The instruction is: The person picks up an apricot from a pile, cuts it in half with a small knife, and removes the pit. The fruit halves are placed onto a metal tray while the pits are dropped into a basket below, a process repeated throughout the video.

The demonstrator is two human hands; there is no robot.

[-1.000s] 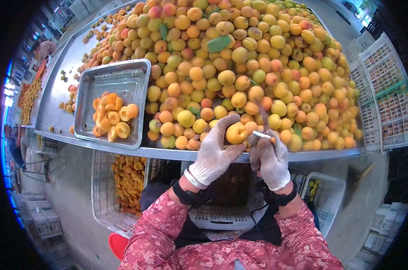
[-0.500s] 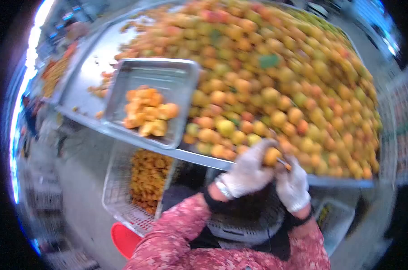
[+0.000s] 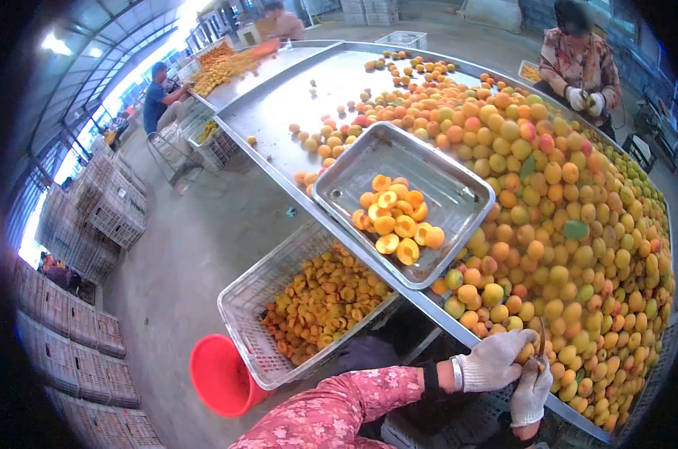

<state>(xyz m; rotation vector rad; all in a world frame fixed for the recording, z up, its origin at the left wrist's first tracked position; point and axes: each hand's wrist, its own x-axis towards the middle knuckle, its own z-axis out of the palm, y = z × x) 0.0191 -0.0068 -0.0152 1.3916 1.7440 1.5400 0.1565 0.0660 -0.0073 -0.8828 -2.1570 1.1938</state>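
Note:
My left hand [image 3: 496,361], in a white knit glove, is closed around an apricot [image 3: 526,353] at the near edge of the metal table. Close beside it, my right hand [image 3: 532,393], gloved too, grips a small knife [image 3: 542,334] whose thin blade points up by the fruit. The handle is hidden in the fingers. Whole apricots [image 3: 556,262] are heaped on the table just beyond both hands. A steel tray [image 3: 346,172] rests partly on the heap to the left, holding several pitted apricot halves [image 3: 393,217].
Below the table edge stand a white plastic crate [image 3: 238,299] with apricot halves and a red bucket [image 3: 218,374]. Across the table sits a gloved co-worker [image 3: 580,67]; another person [image 3: 159,97] works at the far left. Stacked crates [image 3: 73,322] line the left side.
The view has swung left and up, showing more of the hall and other people. My hands stay together at the table edge with the apricot and knife; the tray still holds halves.

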